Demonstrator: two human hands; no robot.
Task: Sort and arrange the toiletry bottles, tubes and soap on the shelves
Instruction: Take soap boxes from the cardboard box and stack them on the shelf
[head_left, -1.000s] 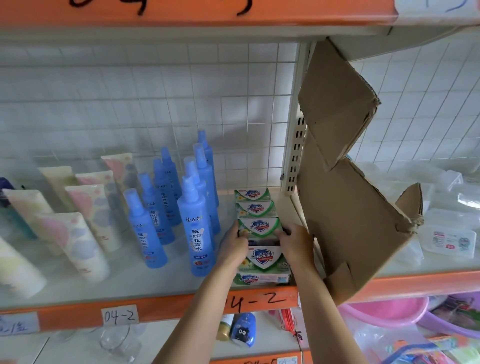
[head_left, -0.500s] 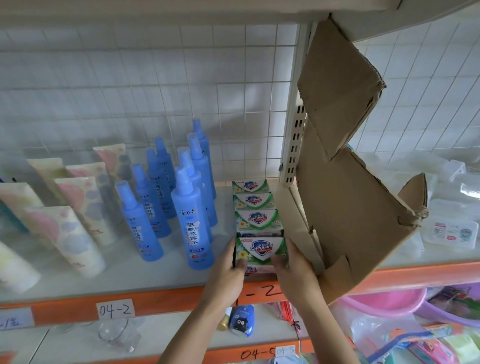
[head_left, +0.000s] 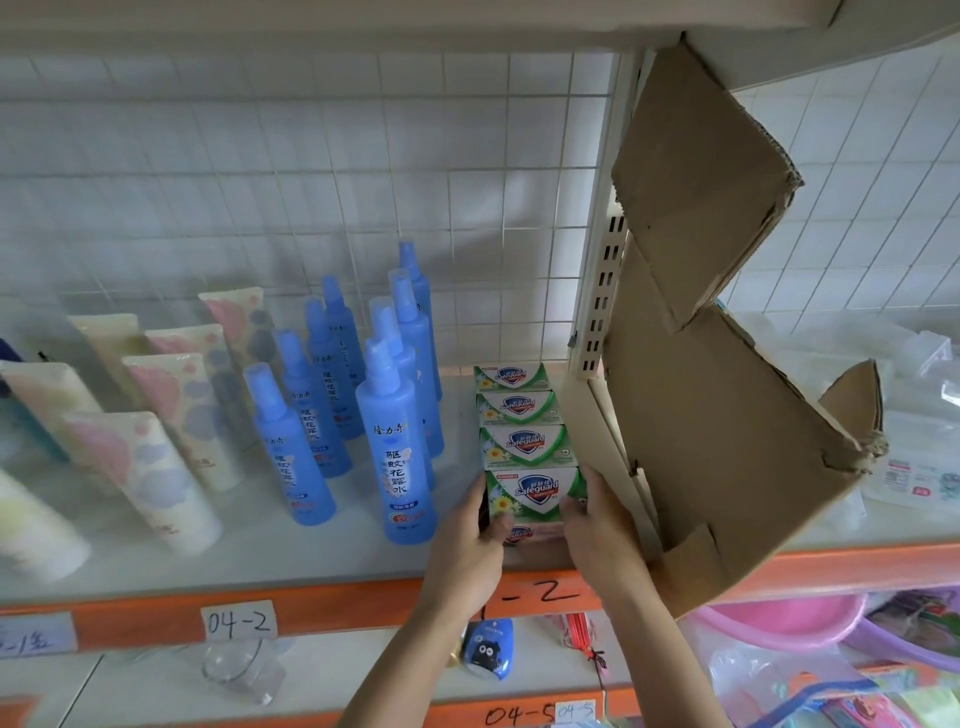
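Observation:
Green and white soap boxes (head_left: 522, 410) stand in a row running front to back on the white shelf (head_left: 311, 561). The front soap box (head_left: 535, 493) rests on top of a pink one (head_left: 535, 532). My left hand (head_left: 467, 540) presses its left side and my right hand (head_left: 597, 525) its right side. Several blue spray bottles (head_left: 392, 441) stand upright to the left of the soaps. Pastel tubes (head_left: 156, 467) stand further left.
A torn cardboard divider (head_left: 727, 415) leans right of the soaps against the shelf upright (head_left: 597, 291). Clear plastic packs (head_left: 924, 467) lie beyond it. A wire grid (head_left: 311, 182) backs the shelf. Below are a glass (head_left: 234, 670), a small blue bottle (head_left: 491, 649) and pink basins (head_left: 779, 618).
My hands slid from the second soap stack forward to the front box and now hold it at both sides. The view has tilted down slightly.

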